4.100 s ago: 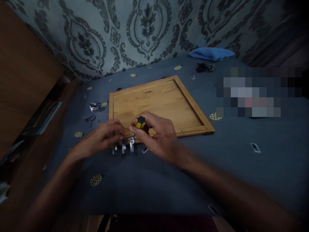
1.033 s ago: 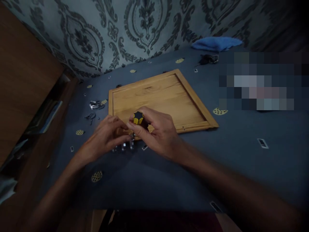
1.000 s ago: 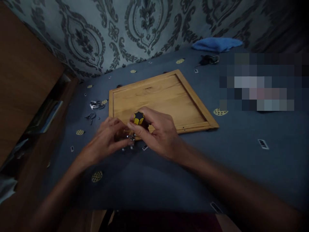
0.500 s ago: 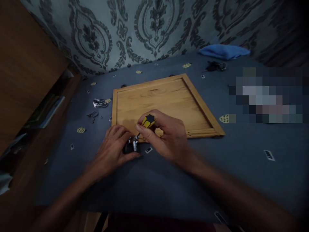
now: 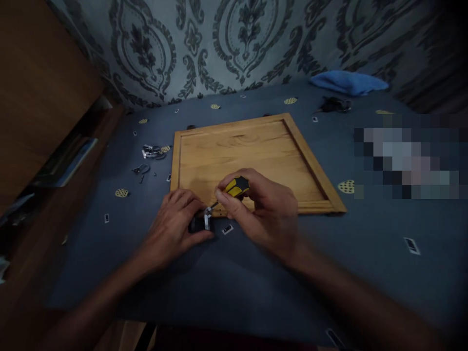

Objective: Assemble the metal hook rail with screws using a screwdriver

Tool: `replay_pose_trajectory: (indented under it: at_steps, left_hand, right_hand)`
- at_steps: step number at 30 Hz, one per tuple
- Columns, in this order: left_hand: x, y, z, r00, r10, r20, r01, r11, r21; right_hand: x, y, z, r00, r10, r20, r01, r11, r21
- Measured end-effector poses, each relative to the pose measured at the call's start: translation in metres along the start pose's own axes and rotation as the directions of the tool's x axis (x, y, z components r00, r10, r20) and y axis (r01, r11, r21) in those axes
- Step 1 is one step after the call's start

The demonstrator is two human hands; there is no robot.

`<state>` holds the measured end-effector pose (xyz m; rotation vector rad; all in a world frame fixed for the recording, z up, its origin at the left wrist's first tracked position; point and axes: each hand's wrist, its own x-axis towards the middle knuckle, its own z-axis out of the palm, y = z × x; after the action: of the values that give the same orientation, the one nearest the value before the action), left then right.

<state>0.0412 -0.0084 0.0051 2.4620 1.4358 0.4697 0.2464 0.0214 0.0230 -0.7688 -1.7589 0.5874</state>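
Observation:
A framed wooden panel lies on the blue cloth-covered table, with small dark holes along its near edge. At that edge, my left hand is closed around a small silver metal fitting, which looks like a hinge, with a dark part beside it. My left fingers partly hide both. My right hand grips a yellow-and-black screwdriver by its handle. The shaft slants down to the left, and its tip is at the silver fitting.
Loose metal fittings and smaller dark pieces lie left of the panel. A dark object and a blue cloth are at the back right. A wooden cabinet borders the table's left side; a patterned wall stands behind.
The screwdriver handle has tipped over to the right, and my right hand has shifted slightly right with it. My left hand stays at the fitting. The whole view has shifted slightly.

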Motion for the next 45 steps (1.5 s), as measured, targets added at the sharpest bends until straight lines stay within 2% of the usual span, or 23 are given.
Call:
replay_pose_trajectory:
  at_steps: [5, 9, 25, 35, 39, 45]
  left_hand:
    - [-0.001, 0.000, 0.000, 1.000, 0.014, -0.014, -0.014, 0.999, -0.033]
    - [-0.001, 0.000, 0.001, 1.000, -0.006, -0.003, 0.006, 1.000, -0.017]
    - [-0.002, -0.001, 0.001, 1.000, 0.006, 0.001, -0.006, 1.000, 0.009]
    - [0.001, 0.002, -0.001, 0.998, -0.041, 0.042, 0.041, 0.999, -0.003]
    - [0.001, 0.001, 0.000, 0.997, -0.047, 0.055, 0.047, 0.999, 0.001]
    - [0.001, 0.001, -0.002, 0.996, -0.050, 0.067, 0.049, 0.999, 0.012]
  right_hand:
    - [0.003, -0.007, -0.006, 0.983, 0.133, -0.123, -0.117, 0.985, 0.128]
    - [0.004, -0.011, -0.007, 0.974, 0.207, -0.096, -0.189, 0.967, 0.171]
    - [0.001, -0.008, -0.001, 0.972, 0.231, -0.035, -0.220, 0.955, 0.197]
    - [-0.001, -0.009, 0.000, 0.984, 0.180, -0.009, -0.176, 0.974, 0.144]
    - [0.000, -0.012, -0.001, 0.983, 0.178, 0.053, -0.185, 0.968, 0.173]
    - [0.009, -0.020, -0.008, 0.953, 0.246, 0.177, -0.278, 0.944, 0.181]
